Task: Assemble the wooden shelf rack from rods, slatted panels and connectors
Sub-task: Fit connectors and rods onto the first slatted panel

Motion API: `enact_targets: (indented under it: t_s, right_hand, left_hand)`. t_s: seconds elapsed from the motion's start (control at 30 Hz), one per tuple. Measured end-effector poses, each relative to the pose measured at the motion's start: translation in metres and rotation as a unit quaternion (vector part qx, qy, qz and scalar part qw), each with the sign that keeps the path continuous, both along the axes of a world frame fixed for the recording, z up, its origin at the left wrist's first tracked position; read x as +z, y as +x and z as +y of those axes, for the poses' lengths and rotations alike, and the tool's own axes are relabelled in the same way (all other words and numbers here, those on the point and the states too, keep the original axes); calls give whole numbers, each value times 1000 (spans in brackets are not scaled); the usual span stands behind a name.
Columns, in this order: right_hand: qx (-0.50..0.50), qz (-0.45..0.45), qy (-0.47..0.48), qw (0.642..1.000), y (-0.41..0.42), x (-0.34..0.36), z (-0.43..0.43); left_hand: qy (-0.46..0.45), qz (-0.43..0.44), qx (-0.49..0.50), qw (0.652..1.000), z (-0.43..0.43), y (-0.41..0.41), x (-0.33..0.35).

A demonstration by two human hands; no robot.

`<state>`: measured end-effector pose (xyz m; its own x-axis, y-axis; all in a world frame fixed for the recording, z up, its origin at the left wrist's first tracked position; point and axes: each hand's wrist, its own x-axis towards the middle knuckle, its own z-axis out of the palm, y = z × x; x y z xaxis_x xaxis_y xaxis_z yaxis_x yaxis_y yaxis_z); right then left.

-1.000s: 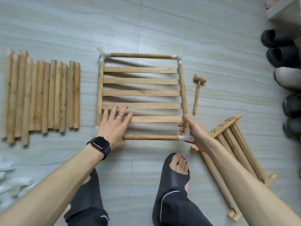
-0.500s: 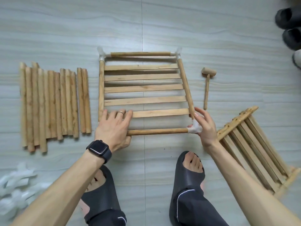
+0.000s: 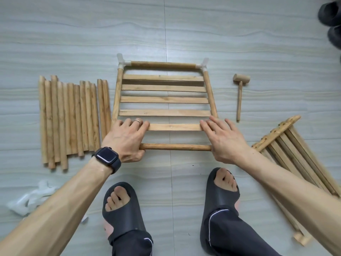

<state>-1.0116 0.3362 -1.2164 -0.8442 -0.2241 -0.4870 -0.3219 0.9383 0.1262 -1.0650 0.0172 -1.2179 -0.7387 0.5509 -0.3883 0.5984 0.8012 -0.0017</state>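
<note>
The slatted frame [image 3: 163, 106] is laid flat on the floor [image 3: 239, 34], straight ahead of the two black sandals [image 3: 121, 206]. Its near rod [image 3: 175, 147] is held at both ends. The left hand [image 3: 127, 139] is laid over the frame's near left corner, fingers flat on the last slat and thumb tucked under the rod. The right hand [image 3: 224, 139] is now laid flat over the near right corner, fingers spread and relaxed; half a second ago that corner's white connector was pinched by its fingertips, and it is now hidden beneath the palm. Loose rods [image 3: 70, 119] are lined up left of the frame. A small mallet [image 3: 239, 95] is seen right of it, and a second slatted panel [image 3: 299, 159] beyond that. White connectors [image 3: 31, 198] are heaped near-left of the frame.
</note>
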Motion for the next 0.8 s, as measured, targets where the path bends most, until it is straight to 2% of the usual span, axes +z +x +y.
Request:
enact_targets:
  t_s: [0.13, 0.33, 0.43, 0.5, 0.53, 0.57, 0.6, 0.63, 0.67, 0.7, 0.73, 0.77, 0.8]
  right_hand:
    - [58, 36, -5, 998, -2, -6, 1]
    - [72, 42, -3, 996, -9, -7, 5]
    - [61, 27, -15, 998, -12, -6, 1]
    - [-5, -14, -93, 996, -9, -6, 1]
    - [-91, -41, -185, 978, -5, -3, 2]
    - [-210, -50, -305, 928, 1, 1, 1]
    - [-342, -36, -425, 837, 8, 2, 2]
    - [-465, -13, -521, 716, 15, 2, 3]
    - [-564, -9, -581, 587, 19, -2, 4]
    - [-632, -29, -613, 473, 21, -6, 6]
    - [-673, -55, -619, 402, 21, -9, 8]
    - [-688, -81, -611, 384, 18, -10, 8]
    - [-686, -98, -597, 404, 14, -11, 9]
  left_hand:
    - [-1, -2, 1, 1000, 1, 3, -4]
    - [-13, 15, -8, 1000, 0, 7, -8]
    - [-18, 13, 21, 1000, -1, 4, -8]
    - [-15, 3, 37, 999, -7, 1, -8]
    - [-16, 2, 38, 999, -11, 1, -9]
    - [-20, 3, 37, 999, -14, 2, -9]
    - [-26, 3, 36, 999, -16, 2, -9]
    - [-32, 1, 36, 999, -16, 3, -8]
    - [-38, -3, 36, 999, -15, 3, -8]
    - [-41, -5, 34, 999, -14, 3, -7]
    - [-42, -6, 30, 999, -13, 1, -6]
    - [-41, -6, 25, 999, -12, -1, -5]
    - [-38, -3, 19, 999, -12, -3, -5]
